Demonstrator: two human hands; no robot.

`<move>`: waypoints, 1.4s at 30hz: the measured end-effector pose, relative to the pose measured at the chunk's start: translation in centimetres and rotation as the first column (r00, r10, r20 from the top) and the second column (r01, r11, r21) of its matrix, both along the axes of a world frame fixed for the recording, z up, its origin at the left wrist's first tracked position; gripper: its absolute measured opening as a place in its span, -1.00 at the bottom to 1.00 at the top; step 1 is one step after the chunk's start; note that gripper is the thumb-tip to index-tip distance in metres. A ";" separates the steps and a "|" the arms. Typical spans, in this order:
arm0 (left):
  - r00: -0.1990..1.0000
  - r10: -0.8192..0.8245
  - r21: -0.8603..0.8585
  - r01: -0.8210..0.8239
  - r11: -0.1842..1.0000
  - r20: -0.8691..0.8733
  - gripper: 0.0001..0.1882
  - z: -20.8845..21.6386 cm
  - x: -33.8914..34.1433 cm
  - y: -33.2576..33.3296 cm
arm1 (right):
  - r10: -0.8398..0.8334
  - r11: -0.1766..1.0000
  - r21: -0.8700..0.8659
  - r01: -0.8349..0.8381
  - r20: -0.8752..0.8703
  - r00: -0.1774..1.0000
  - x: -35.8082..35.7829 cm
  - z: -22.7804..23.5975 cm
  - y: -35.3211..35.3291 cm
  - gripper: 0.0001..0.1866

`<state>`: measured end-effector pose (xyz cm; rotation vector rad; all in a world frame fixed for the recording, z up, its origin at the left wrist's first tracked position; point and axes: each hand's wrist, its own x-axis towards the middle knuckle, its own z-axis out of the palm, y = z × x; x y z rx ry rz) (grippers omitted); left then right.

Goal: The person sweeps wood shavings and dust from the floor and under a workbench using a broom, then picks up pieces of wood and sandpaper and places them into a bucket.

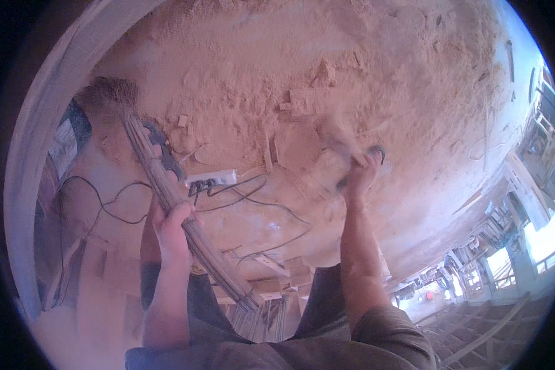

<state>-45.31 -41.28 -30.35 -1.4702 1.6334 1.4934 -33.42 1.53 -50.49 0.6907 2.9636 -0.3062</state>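
Note:
My left hand [174, 223] is wrapped round a long bundle of thin sticks [157, 169]. The bundle slants from near my legs up to the far left, where a dark bristly clump [108, 95] lies at its end, like a twig broom. My right hand [361, 176] is closed over the dusty floor, its fingers round a pale piece [341, 139] blurred by motion; I cannot make out its kind. A small dark round part [376, 151] shows beside those fingers. Just below the blur lies a flat dusty board piece [298, 147].
Sawdust [240, 68] with wood scraps [311, 97] covers the floor ahead. A white power strip [211, 179] with black cables [277, 206] lies between my hands. Beside the sticks is a dark power tool [166, 154]. A curved pale beam [28, 154] borders the left; stacked timber stands far right.

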 end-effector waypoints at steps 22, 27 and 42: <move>0.997 0.046 0.080 -0.040 0.996 -0.068 -0.47 0.5 0.0 -0.4 | 0.141 0.885 -0.380 -0.270 -0.333 0.932 -4.3 9.6 -14.5 -0.75; 0.999 0.036 0.117 -0.035 0.993 -0.011 -0.32 1.0 -0.4 -0.5 | -0.522 0.588 -0.774 0.236 -0.140 0.841 -0.6 7.5 -16.1 -0.89; 1.000 0.005 0.127 -0.008 0.992 0.026 -0.34 0.9 -0.7 -0.3 | -0.551 0.249 -0.581 0.775 0.573 0.607 12.0 1.4 -12.1 -0.94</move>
